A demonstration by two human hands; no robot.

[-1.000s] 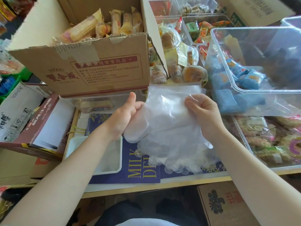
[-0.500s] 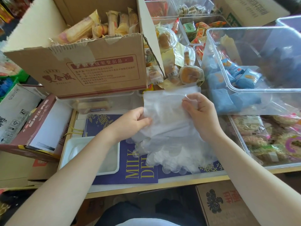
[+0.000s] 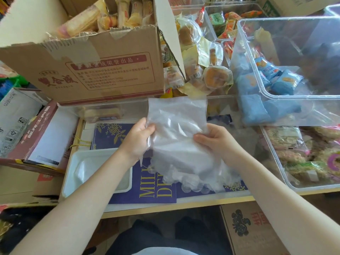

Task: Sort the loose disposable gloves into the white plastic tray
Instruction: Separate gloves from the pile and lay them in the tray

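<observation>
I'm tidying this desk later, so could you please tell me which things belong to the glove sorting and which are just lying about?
Part of the job:
bundle of clear gloves
white tray
left hand
right hand

Lying about:
cardboard snack box
clear bin
purple booklet

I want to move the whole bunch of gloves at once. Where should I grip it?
Probably by the flat cuff ends, pinched from both sides as the left hand and right hand do now. On the gloves, cuffs are stacked together; the fingers below fan out loosely.
</observation>
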